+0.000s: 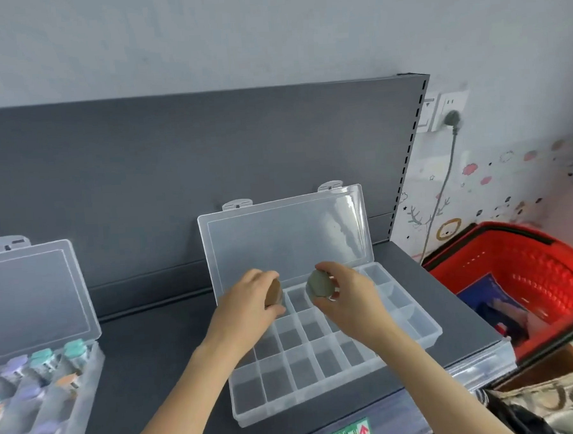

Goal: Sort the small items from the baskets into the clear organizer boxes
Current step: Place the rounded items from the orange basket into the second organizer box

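A clear organizer box lies open on the dark shelf, its lid leaning back and its many compartments bare. Over the back row my left hand grips a small brown round item. Beside it my right hand pinches a small grey-green round item just above a back compartment. A second clear organizer box at the far left holds several small bottles with purple, teal and orange caps.
A red shopping basket with packaged goods stands to the right, below shelf level. The dark shelf has a back panel close behind the boxes. A plugged cord hangs on the right wall. A bag lies at the bottom right.
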{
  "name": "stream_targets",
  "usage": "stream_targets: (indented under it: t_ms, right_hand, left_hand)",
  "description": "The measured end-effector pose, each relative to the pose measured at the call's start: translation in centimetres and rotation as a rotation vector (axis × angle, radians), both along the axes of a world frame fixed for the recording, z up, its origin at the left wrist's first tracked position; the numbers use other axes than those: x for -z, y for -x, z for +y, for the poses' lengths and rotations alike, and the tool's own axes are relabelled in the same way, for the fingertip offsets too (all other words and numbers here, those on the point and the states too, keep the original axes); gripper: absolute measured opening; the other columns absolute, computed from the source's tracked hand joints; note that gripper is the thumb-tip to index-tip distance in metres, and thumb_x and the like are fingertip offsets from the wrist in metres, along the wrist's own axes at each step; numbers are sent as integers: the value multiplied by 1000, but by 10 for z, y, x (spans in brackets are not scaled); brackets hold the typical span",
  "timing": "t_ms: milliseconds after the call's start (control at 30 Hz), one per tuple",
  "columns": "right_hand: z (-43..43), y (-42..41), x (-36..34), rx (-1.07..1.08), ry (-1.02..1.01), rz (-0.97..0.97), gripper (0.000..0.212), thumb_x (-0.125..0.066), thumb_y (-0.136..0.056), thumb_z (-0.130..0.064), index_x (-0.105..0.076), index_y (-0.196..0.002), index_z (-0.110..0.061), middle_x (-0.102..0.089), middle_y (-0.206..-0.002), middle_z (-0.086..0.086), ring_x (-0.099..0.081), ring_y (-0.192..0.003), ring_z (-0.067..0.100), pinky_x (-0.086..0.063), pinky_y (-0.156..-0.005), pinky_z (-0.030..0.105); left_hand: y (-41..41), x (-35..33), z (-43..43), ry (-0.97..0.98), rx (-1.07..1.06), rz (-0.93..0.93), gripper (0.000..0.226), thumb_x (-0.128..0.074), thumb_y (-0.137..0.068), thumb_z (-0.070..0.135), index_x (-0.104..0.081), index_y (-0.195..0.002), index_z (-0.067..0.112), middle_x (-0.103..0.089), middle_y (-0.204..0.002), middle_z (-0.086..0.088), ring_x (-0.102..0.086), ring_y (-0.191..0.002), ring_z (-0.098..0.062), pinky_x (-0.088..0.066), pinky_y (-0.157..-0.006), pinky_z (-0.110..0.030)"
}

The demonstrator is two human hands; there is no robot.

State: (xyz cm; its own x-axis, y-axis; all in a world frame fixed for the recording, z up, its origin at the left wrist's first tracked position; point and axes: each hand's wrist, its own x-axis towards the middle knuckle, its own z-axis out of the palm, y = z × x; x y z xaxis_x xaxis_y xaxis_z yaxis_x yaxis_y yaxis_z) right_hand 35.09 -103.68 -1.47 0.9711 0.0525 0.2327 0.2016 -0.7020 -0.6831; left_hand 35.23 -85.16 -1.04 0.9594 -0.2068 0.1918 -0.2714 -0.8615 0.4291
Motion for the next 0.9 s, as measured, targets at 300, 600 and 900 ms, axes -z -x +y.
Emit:
stream_targets:
  t_ms: [300,600,900]
  right_hand:
    - [2,-35,5,-34,19,61,52,-70,-80,-14,-51,-128,-21,-61,-116,-2,-59,-101,17,-47,-80,18]
    - [-1,-54,13,-125,121,131,52,-79,-72,-20,-57,-120,-18,-59,-110,2,-57,-98,20,-50,-84,29]
    - [-6,-72,11,-271,221,193,58,-81,-70,-24,-57,-122,-15,-60,-110,4,-57,-100,21,-50,-87,33]
  left_hand:
    - [-29,15,1,-26,16,68,58,-70,-82,38,-45,-133,27,-49,-130,10,-51,-112,-14,-48,-90,-30]
    - [-42,24,-2,-75,28,151,55,-74,-75,45,-52,-122,25,-55,-114,8,-53,-96,-14,-49,-79,-30]
    - [-45,26,-10,-150,24,241,58,-75,-73,46,-54,-123,23,-51,-109,6,-49,-97,-14,-49,-82,-33]
